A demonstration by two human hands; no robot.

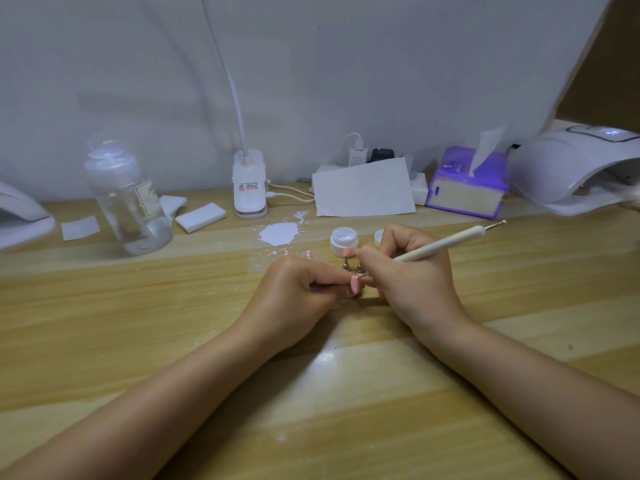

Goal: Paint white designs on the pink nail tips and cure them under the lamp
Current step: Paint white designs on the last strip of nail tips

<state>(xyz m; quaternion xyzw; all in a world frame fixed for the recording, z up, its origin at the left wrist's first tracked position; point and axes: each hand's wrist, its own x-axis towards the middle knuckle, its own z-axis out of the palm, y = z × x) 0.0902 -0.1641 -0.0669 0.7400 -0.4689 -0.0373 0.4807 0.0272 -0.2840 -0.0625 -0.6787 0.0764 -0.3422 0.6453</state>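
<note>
The wooden table [138, 323] carries all items. A white sheet or board [415, 64] leans against the wall behind it. At the far right stands the curing lamp [568, 168], a white domed unit with a lit panel on top and its opening toward the table. Part of a second white domed unit [20, 216] shows at the left edge. A clear plastic bottle [128, 199] stands at left, near flat white pads [199, 218]. A purple tissue box [465, 183] sits just left of the curing lamp, with a sheet of white paper [363, 188] beside it. A clip-on desk light [250, 183] stands at centre rear, its white neck rising out of view.

The left hand [294, 292] rests on the table with fingers curled, pinching a pink nail tip [459, 284] held at centre. The right hand [412, 271] grips a cream dotting pen [446, 242] in a writing hold; its lower point meets the nail tip, its upper metal ball end points up and right.

A patch of white residue [280, 233] marks the table behind the hands. A small open white jar [341, 240] stands just behind the hands, its lid [379, 237] beside it. Another pink nail tip on a metal stand [347, 254] sits between jar and hands.
</note>
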